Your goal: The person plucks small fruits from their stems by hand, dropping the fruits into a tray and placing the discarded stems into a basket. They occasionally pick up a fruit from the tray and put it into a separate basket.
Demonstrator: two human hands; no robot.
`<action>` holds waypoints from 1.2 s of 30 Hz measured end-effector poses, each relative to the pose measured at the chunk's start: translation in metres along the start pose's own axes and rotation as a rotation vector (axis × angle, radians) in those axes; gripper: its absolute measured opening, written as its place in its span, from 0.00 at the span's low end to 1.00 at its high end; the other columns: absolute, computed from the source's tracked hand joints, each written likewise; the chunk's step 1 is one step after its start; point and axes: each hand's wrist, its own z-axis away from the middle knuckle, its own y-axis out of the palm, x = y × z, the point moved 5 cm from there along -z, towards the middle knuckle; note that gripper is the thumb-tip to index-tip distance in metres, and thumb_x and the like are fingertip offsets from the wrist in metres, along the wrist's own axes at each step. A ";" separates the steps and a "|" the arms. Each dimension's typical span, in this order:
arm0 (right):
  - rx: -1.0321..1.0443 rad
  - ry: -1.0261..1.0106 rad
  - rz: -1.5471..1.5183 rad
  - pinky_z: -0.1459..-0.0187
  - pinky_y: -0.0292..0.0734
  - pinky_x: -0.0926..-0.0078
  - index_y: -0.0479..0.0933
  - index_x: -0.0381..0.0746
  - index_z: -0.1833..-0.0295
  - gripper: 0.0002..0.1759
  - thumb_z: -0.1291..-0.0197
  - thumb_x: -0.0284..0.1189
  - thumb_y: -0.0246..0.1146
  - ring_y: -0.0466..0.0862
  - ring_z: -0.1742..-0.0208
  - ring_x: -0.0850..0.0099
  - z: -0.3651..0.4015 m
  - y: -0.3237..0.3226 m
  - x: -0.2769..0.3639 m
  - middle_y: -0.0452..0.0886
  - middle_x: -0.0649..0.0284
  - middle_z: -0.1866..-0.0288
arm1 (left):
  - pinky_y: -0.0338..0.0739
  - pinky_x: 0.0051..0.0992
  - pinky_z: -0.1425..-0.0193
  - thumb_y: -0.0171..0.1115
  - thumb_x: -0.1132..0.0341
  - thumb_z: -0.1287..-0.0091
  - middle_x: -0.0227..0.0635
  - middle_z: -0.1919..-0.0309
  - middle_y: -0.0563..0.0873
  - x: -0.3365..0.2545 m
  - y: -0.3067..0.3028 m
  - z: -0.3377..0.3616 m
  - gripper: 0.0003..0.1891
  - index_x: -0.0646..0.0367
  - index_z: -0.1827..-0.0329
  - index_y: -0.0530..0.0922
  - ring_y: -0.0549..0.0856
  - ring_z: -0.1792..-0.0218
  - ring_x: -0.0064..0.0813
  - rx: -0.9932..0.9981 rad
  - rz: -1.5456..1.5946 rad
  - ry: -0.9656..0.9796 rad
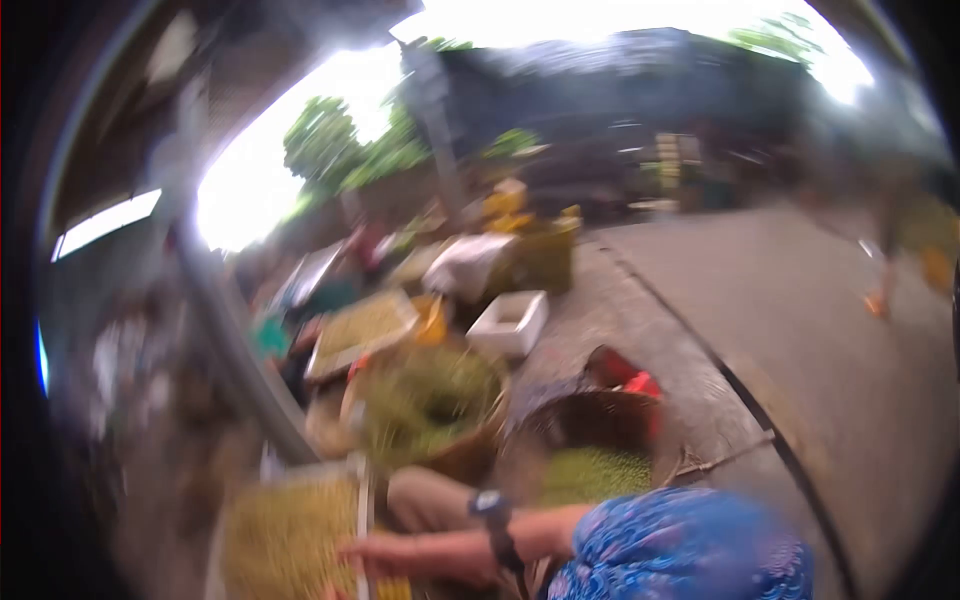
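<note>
The picture is smeared by motion. A bare arm in a blue patterned sleeve [690, 550] reaches leftward from the lower right, with a dark watch [490, 507] on it. At its end, my right hand [375, 553] is at the right edge of a pale-rimmed tray [364, 500] holding small yellowish-green pieces [285, 540]. Its fingers are too blurred to show whether they grip anything. I cannot make out my left hand. Beyond the arm stands a round basket [590, 410] with small green round produce [595, 475] inside.
A wide basket [480, 460] of green produce stands ahead. Behind it are another tray [400, 305], a white box [525, 335] and a yellow crate [550, 255]. A grey post [225, 350] rises at left. Paved ground [800, 300] stretches right, where a blurred person [890, 220] appears.
</note>
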 end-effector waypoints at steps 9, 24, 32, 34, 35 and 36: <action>0.194 0.257 -0.225 0.84 0.56 0.88 0.72 0.41 0.57 0.11 0.41 0.35 0.53 0.64 0.81 0.83 -0.031 0.016 -0.035 0.70 0.72 0.74 | 0.46 0.13 0.90 0.53 0.58 0.36 0.18 0.90 0.61 -0.023 0.004 0.054 0.14 0.61 0.70 0.74 0.56 0.92 0.09 -0.061 0.288 -0.088; 0.317 0.186 0.011 0.88 0.47 0.88 0.67 0.39 0.53 0.17 0.36 0.41 0.47 0.58 0.88 0.85 -0.033 0.022 -0.025 0.64 0.71 0.83 | 0.45 0.12 0.92 0.52 0.55 0.36 0.18 0.91 0.58 -0.010 -0.018 0.051 0.16 0.61 0.70 0.73 0.54 0.92 0.10 -0.196 0.293 -0.170; 0.339 0.581 -0.226 0.91 0.52 0.92 0.68 0.35 0.52 0.21 0.36 0.42 0.46 0.59 0.89 0.84 -0.038 0.028 -0.065 0.67 0.68 0.83 | 0.45 0.11 0.91 0.52 0.59 0.35 0.18 0.91 0.61 0.004 -0.033 0.062 0.14 0.62 0.71 0.74 0.56 0.92 0.07 -0.198 0.070 -0.227; 0.602 0.649 -0.390 0.91 0.53 0.92 0.68 0.34 0.51 0.21 0.35 0.42 0.45 0.59 0.89 0.85 -0.036 0.033 -0.078 0.70 0.66 0.81 | 0.46 0.10 0.90 0.52 0.60 0.35 0.17 0.90 0.62 0.005 -0.039 0.065 0.14 0.61 0.72 0.74 0.57 0.91 0.06 -0.197 0.073 -0.224; 0.642 0.686 -0.416 0.91 0.54 0.93 0.67 0.34 0.48 0.22 0.36 0.42 0.46 0.59 0.88 0.85 -0.037 0.032 -0.086 0.73 0.64 0.77 | 0.46 0.10 0.90 0.52 0.60 0.35 0.17 0.90 0.62 0.006 -0.040 0.066 0.14 0.61 0.72 0.74 0.57 0.91 0.06 -0.208 0.083 -0.223; 0.643 0.700 -0.414 0.91 0.54 0.93 0.67 0.34 0.48 0.22 0.36 0.42 0.46 0.59 0.88 0.85 -0.037 0.027 -0.092 0.73 0.64 0.77 | 0.46 0.09 0.90 0.52 0.60 0.35 0.17 0.89 0.63 0.006 -0.039 0.066 0.13 0.61 0.71 0.74 0.57 0.91 0.06 -0.206 0.048 -0.229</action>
